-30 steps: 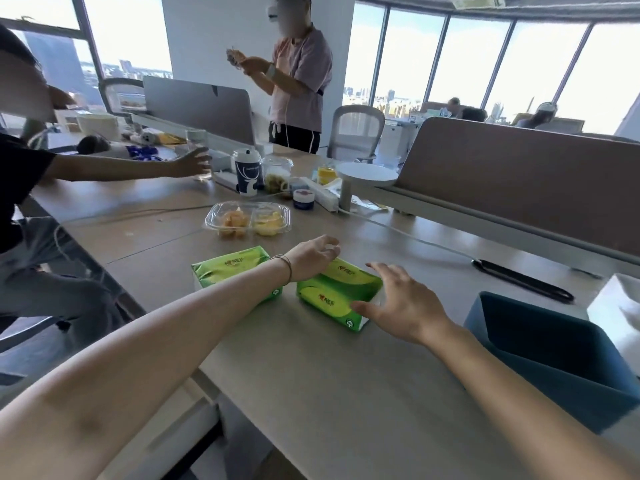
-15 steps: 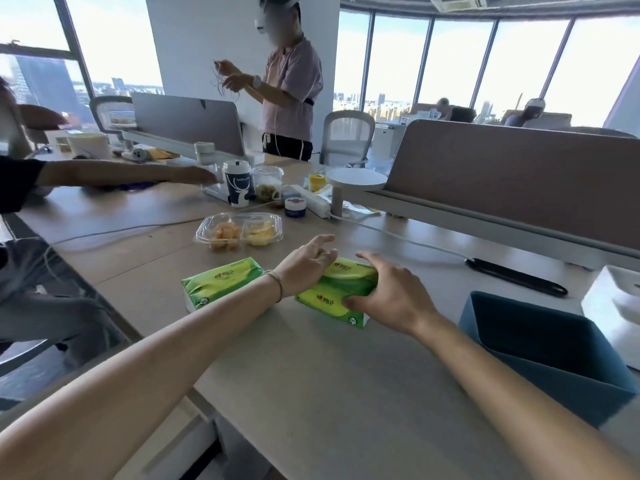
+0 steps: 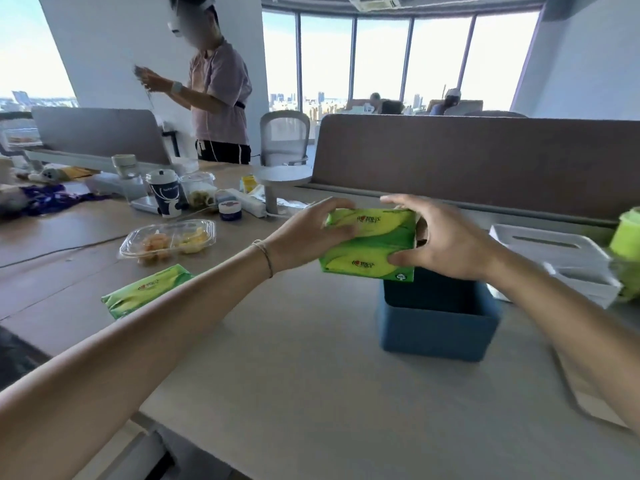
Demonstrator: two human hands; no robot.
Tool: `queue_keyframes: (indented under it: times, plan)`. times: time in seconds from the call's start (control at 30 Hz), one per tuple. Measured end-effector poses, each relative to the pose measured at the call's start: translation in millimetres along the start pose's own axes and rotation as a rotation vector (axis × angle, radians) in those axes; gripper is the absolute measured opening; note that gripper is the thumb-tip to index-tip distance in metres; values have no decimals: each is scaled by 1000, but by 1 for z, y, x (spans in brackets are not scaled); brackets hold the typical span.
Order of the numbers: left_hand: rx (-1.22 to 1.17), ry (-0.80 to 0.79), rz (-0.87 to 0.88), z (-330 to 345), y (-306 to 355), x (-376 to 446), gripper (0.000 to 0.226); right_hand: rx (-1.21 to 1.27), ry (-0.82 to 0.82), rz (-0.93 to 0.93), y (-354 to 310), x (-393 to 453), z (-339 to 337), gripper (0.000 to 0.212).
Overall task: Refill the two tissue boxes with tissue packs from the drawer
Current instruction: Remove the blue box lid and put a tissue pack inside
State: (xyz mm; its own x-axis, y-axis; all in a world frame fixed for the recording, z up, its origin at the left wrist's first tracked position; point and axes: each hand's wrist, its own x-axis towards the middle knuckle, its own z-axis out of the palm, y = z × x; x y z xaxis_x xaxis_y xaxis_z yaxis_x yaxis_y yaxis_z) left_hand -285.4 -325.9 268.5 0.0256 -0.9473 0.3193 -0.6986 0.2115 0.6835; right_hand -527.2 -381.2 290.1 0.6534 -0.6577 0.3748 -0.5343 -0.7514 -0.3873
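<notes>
A green tissue pack (image 3: 372,244) is held in the air between both hands, just above the far left corner of the open blue tissue box (image 3: 437,326). My left hand (image 3: 304,237) grips its left end and my right hand (image 3: 438,237) grips its right end. A second green tissue pack (image 3: 143,289) lies flat on the desk at the left, partly behind my left forearm. A white tissue box (image 3: 550,252) with a slotted lid sits to the right of the blue one.
A clear fruit container (image 3: 168,240), a dark cup (image 3: 165,197), jars and a power strip (image 3: 246,202) stand at the desk's back left. A brown divider panel (image 3: 485,161) runs behind. A person stands beyond the desk. A green object (image 3: 627,237) shows at the right edge.
Both hands closed on the tissue pack, lifted it off the desk and carried it right, over the blue box. The view swung right, bringing the white box into sight.
</notes>
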Motion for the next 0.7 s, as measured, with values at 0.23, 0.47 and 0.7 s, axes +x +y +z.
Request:
queue_keyframes:
  times: [0.23, 0.47, 0.7]
  plan:
    - [61, -90, 181, 48, 48, 10, 64, -86, -3, 71, 50, -46, -42, 90]
    - [166, -235, 194, 81, 40, 0, 97, -139, -90, 122, 78, -68, -36, 86]
    - [448, -301, 172, 100, 24, -4, 106, -102, -262, 183, 91, -69, -18, 67]
